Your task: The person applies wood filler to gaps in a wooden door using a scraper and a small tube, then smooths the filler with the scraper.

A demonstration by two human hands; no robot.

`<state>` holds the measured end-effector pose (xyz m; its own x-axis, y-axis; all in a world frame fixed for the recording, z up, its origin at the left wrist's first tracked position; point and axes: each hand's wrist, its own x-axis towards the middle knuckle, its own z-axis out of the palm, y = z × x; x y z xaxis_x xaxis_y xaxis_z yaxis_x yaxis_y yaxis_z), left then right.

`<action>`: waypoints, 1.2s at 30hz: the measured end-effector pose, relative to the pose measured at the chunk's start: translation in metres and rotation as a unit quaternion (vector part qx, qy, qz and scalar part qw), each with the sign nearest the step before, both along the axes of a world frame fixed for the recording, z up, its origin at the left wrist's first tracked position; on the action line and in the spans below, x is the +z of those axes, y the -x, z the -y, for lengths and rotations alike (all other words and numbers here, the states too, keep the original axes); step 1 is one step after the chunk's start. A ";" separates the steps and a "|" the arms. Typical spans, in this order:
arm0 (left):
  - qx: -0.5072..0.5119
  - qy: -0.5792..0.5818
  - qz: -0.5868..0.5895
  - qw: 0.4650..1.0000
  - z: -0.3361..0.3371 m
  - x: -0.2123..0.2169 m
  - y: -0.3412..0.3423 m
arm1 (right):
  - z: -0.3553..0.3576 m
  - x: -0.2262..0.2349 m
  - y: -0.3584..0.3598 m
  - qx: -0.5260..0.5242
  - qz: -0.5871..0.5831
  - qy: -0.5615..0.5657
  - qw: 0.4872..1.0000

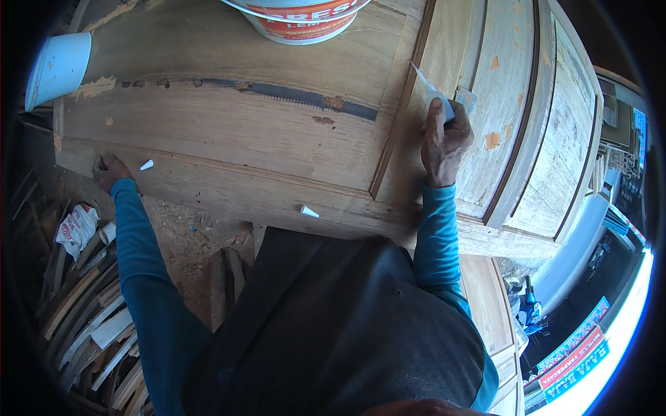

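Nozzled squeeze bottle (445, 103) at one o'clock over the panelled wooden door (263, 142), gripped by the right hand (446, 144), forearm (440, 215) extended toward twelve; left hand (111, 172) at nine, fingers curled by the door's edge, hold unclear, white conical cap (146, 165) at its three

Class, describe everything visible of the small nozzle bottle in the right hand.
The bottle is small and pale, apparently plastic, with a slender nozzle tapering to a fine, uncapped tip. The right hand grips its body, hiding part of it. It slants over the wooden panelling, nozzle pointing away from the person and leftward; whether the tip touches wood is unclear.
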<state>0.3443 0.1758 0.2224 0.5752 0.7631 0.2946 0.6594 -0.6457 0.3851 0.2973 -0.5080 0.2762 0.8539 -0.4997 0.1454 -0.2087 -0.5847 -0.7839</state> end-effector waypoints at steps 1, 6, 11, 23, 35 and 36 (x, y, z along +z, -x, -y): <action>-0.005 0.012 0.006 1.000 0.003 0.000 0.000 | -0.001 0.001 0.000 -0.001 0.002 0.007 1.000; 0.005 0.007 0.009 1.000 -0.007 -0.004 0.001 | -0.009 0.017 -0.005 -0.014 -0.023 -0.003 1.000; -0.002 -0.011 0.006 1.000 -0.015 -0.008 0.002 | -0.012 0.018 -0.006 -0.016 -0.028 0.005 0.999; 0.004 -0.019 -0.004 1.000 -0.015 -0.009 0.002 | -0.012 0.013 -0.009 -0.008 0.009 0.018 1.000; 0.005 -0.014 -0.010 1.000 -0.011 -0.006 0.001 | -0.013 0.017 -0.009 -0.010 0.004 0.017 1.000; 0.003 -0.015 -0.005 1.000 -0.010 -0.005 0.002 | -0.014 0.018 -0.009 -0.009 0.006 0.017 1.000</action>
<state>0.3427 0.1856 0.2169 0.5735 0.7577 0.3114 0.6674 -0.6526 0.3586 0.3064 -0.4944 0.2938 0.8432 -0.5088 0.1736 -0.2091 -0.6078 -0.7660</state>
